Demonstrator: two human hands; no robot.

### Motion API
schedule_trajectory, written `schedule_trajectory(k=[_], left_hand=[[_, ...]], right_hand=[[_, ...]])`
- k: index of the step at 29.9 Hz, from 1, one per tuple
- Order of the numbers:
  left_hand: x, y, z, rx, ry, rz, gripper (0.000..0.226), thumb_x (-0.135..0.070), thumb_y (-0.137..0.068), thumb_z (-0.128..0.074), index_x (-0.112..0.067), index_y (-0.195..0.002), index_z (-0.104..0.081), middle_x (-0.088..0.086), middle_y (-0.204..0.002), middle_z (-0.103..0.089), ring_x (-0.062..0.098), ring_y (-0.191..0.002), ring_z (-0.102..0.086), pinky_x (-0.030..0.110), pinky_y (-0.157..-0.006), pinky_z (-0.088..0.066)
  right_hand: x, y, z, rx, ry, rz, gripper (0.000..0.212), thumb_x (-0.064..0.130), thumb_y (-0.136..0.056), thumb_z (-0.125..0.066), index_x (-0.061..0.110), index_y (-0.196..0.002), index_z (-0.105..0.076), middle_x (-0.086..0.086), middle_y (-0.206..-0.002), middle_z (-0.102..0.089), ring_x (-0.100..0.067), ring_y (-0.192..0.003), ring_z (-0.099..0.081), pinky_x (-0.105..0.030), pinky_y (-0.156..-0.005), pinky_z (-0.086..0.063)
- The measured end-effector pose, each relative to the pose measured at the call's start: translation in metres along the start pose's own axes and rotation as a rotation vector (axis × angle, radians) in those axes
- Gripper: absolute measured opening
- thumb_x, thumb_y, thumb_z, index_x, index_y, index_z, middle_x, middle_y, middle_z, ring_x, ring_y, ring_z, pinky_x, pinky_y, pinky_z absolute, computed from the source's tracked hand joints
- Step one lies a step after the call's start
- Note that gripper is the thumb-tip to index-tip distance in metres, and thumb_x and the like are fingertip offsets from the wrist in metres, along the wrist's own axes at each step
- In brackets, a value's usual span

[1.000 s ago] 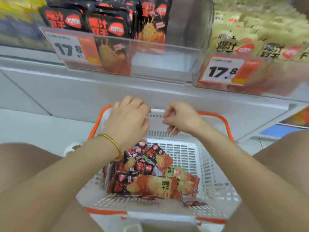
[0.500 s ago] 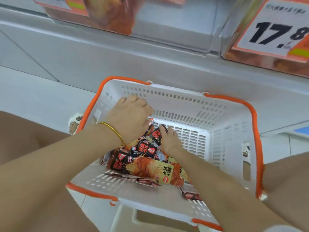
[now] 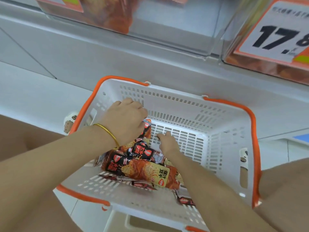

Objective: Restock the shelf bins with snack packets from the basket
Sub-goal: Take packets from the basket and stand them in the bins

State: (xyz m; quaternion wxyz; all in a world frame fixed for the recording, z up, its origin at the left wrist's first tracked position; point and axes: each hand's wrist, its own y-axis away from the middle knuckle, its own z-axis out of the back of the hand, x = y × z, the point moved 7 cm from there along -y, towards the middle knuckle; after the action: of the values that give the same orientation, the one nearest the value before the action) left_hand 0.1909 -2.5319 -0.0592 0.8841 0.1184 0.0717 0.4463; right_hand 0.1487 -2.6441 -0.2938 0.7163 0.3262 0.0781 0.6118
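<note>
Down in the white basket with orange rim, snack packets pile toward seven o'clock. Left hand, gold bangle on its wrist, curls over the pile's top packet; whether it pinches it I cannot tell. Right hand lies among the packets at centre, fingers hidden. Clear shelf bins hang at twelve o'clock, a price tag at two.

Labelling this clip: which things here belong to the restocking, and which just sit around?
Job: white plastic basket with orange rim; red-black snack packets; clear plastic shelf bin; left hand; right hand.
Idle: orange-white price tag; gold bangle.
</note>
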Motion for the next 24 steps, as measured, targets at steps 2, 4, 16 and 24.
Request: schedule_trajectory(k=[2,4,16,24], left_hand=[[-0.002,-0.005,0.000,0.016,0.071,0.024,0.032,-0.029,-0.094,-0.041,-0.019,-0.121,-0.055,0.002,-0.123,-0.054,0.023,-0.115,-0.045,0.036,-0.096,-0.040],[-0.005,-0.012,-0.003,0.066,0.238,0.092,0.032,-0.027,-0.095,-0.044,-0.013,-0.122,-0.053,0.008,-0.122,-0.056,0.025,-0.112,-0.049,0.037,-0.095,-0.043],[-0.008,-0.018,0.023,0.121,1.294,0.313,0.017,-0.009,-0.095,-0.048,0.003,-0.091,-0.060,0.020,-0.089,-0.064,0.030,-0.078,-0.063,0.032,-0.072,-0.056],[0.003,0.003,0.111,-0.121,1.212,-0.007,0.022,-0.004,-0.093,-0.054,-0.023,-0.081,-0.059,0.002,-0.076,-0.058,0.019,-0.072,-0.055,0.033,-0.068,-0.049]], right_hand=[[-0.001,0.006,0.025,-0.065,-0.142,-0.003,0.046,-0.005,-0.091,-0.042,0.012,-0.134,-0.044,-0.018,-0.125,-0.047,-0.029,-0.088,-0.054,-0.033,-0.064,-0.041],[0.005,0.017,0.056,-0.140,-0.294,0.004,0.045,-0.003,-0.092,-0.041,0.011,-0.135,-0.042,-0.017,-0.116,-0.057,-0.027,-0.081,-0.053,-0.031,-0.060,-0.039],[0.082,0.137,0.190,-0.359,-0.567,0.331,0.043,0.015,-0.086,-0.059,0.015,-0.128,-0.049,0.000,-0.109,-0.054,-0.015,-0.104,-0.053,-0.028,-0.083,-0.045],[0.075,0.178,0.250,-0.224,-1.030,0.285,0.021,0.001,-0.086,-0.064,0.007,-0.105,-0.058,-0.008,-0.082,-0.068,-0.015,-0.066,-0.063,-0.027,-0.058,-0.053]])
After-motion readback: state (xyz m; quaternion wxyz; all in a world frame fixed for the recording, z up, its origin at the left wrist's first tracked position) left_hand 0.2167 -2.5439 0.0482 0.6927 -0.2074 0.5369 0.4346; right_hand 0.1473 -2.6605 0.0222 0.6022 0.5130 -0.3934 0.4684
